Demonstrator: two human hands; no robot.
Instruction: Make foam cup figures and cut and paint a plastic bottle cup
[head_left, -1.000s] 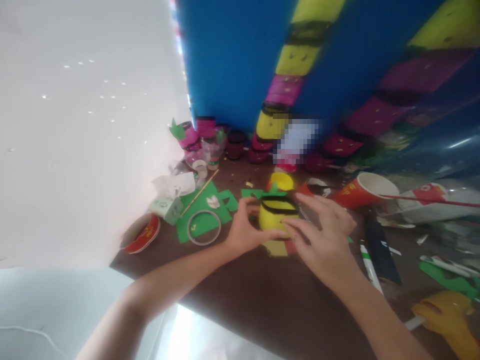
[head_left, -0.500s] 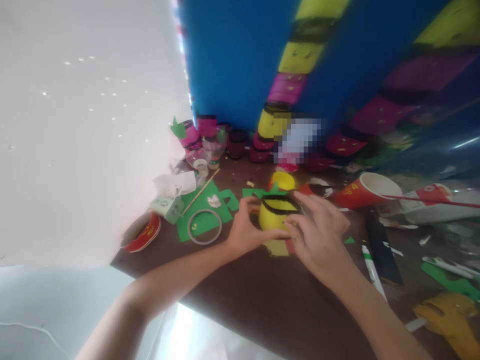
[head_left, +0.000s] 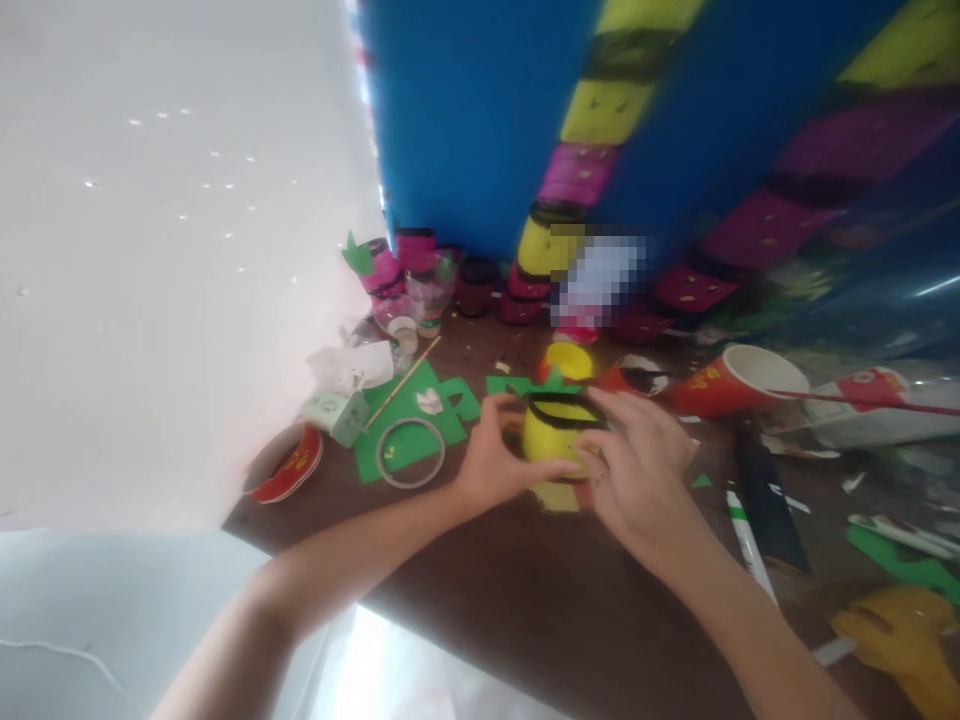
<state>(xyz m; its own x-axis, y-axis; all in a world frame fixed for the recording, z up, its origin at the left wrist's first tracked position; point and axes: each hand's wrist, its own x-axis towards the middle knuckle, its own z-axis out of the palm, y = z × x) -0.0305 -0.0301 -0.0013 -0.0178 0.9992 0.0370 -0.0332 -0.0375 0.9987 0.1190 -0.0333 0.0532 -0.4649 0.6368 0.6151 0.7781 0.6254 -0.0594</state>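
Between my hands is a yellow cup (head_left: pixel 551 440) with a black rim and a green leaf-shaped piece at its far edge. My left hand (head_left: pixel 495 455) grips its left side, with the thumb stretched along the lower front. On the right, my right hand (head_left: pixel 637 460) holds the cup, its thumb and index finger close together at the front and the other fingers around the far right side. Whether something small sits between those fingertips is hidden. A second yellow cup (head_left: pixel 568 362) stands just behind.
Green sheets (head_left: pixel 450 425) carry a tape ring (head_left: pixel 410 453) and a thin stick (head_left: pixel 403 382). Red paper cups (head_left: pixel 705 385) lie at the right, near a marker (head_left: pixel 750 550) and a yellow glue gun (head_left: pixel 904 630). Pink cups (head_left: pixel 379 265) stand along the back.
Both hands keep their hold on the yellow cup. The cup has shifted very slightly to the right in the view; little else differs.
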